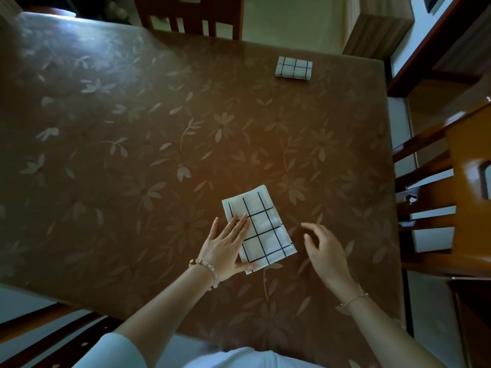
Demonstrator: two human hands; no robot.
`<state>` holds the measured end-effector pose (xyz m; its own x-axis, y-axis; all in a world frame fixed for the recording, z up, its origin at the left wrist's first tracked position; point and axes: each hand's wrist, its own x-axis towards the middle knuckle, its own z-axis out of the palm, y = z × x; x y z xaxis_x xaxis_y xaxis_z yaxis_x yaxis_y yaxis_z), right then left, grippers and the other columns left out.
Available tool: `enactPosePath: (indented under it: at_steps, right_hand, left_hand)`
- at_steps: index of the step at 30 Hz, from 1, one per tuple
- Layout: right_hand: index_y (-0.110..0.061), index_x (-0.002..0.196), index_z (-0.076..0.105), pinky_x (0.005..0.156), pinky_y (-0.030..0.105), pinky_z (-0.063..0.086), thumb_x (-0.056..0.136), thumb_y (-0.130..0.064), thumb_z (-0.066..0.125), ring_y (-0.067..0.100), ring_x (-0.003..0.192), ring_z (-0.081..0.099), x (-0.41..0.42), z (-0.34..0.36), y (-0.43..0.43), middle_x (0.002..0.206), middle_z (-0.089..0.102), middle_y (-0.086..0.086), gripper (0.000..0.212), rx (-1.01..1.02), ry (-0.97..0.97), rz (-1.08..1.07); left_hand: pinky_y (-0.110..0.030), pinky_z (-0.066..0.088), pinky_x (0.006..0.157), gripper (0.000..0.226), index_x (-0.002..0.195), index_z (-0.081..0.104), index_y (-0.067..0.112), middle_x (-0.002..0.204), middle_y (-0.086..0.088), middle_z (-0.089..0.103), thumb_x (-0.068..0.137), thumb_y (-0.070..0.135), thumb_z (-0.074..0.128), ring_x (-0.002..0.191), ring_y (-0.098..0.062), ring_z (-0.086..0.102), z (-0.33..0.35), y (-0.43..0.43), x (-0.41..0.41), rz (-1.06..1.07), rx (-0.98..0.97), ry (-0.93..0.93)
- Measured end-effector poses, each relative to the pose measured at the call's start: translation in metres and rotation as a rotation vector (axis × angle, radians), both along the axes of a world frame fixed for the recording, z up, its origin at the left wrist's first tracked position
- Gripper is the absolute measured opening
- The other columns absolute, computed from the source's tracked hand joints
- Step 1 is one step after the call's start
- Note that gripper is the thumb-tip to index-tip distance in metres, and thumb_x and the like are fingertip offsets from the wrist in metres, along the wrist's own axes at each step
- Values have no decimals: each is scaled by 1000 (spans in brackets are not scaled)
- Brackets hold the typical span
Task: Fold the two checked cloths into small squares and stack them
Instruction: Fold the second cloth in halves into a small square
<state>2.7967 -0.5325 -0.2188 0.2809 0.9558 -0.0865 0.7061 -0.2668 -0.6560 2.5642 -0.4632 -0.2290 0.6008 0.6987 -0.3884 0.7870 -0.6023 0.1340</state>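
Fingers (240,225) of left hand (225,248) press flat on checked cloth (263,229); right hand (322,248) hovers loose.

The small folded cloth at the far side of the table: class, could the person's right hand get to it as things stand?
Probably yes, with a long stretch. The right hand is empty and hovers free, and only bare tablecloth lies between it and the small folded cloth. Whether the arm is long enough cannot be judged for sure.

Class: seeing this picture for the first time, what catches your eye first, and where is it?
The white checked cloth, folded to a rectangle near the table's front edge, with the left hand flat on it and the right hand open beside it. A smaller folded cloth lies at the far right corner.
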Motion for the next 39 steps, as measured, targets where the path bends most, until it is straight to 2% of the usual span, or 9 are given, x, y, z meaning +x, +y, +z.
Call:
enactPosePath:
  at_steps: [5,11,16,23,27,30,32,35,39]
  right_hand:
    - [-13,115,63,99,27,41,86,-5,57,13,113,52,2,2,-11,114,62,-2,30,74,-181,206]
    - [-14,134,48,111,39,29,95,-26,32,13,132,40,-43,-10,-3,138,50,-1,44,84,-404,580]
    - [-18,147,21,111,44,14,100,-44,10,12,143,11,-34,-33,-8,154,23,-1,55,-86,-493,599]
    - [-20,150,12,111,44,10,98,-51,15,11,144,8,-29,-34,-11,157,13,-3,60,-136,-506,580]
    - [-23,149,15,111,43,9,98,-51,15,10,143,10,-29,-35,-12,156,16,-5,59,-109,-478,561]
    - [-25,142,35,114,47,17,98,-51,14,9,137,29,-29,-29,-5,148,36,-7,56,-27,-470,526]
    - [-25,129,51,108,49,30,95,-46,28,13,121,49,-29,-19,8,132,53,-7,46,17,-468,536]
    - [-21,118,58,102,44,40,90,-32,53,16,107,54,-24,-7,39,115,58,-5,31,49,-337,558]
    - [-16,141,37,117,42,13,95,-41,35,14,138,30,-21,3,83,147,37,-2,53,-13,-388,732]
  left_hand:
    - [-48,-14,113,104,141,-23,18,149,6,-27,77,77,35,140,-15,-21,5,0,3,-1,-20,24]
    - [-47,-15,112,107,137,-27,19,147,7,-29,65,83,18,140,-14,-21,7,-2,3,10,-31,41]
    - [-50,-13,113,107,142,-23,22,147,10,-29,67,82,21,139,-13,-22,4,-1,1,15,-42,17]
    - [-51,-17,111,98,145,-15,30,153,17,-16,69,82,18,139,-8,-20,2,11,-16,173,-5,-42]
    - [-55,-14,111,89,147,-9,30,153,18,-12,80,76,26,141,-12,-17,8,29,-19,292,10,-22]
    - [-57,-15,110,86,147,-7,32,153,19,-10,81,74,28,142,-17,-16,10,31,-17,316,11,-17]
    - [-58,-14,110,86,147,-6,33,154,19,-9,81,74,31,142,-17,-16,11,31,-15,329,16,-25]
    - [-59,-13,110,91,148,-5,30,154,17,-8,79,74,36,142,-19,-16,12,34,-16,295,13,-1]
    - [-59,-12,110,94,147,-8,28,155,15,-12,79,74,37,141,-21,-19,12,36,-17,268,1,32]
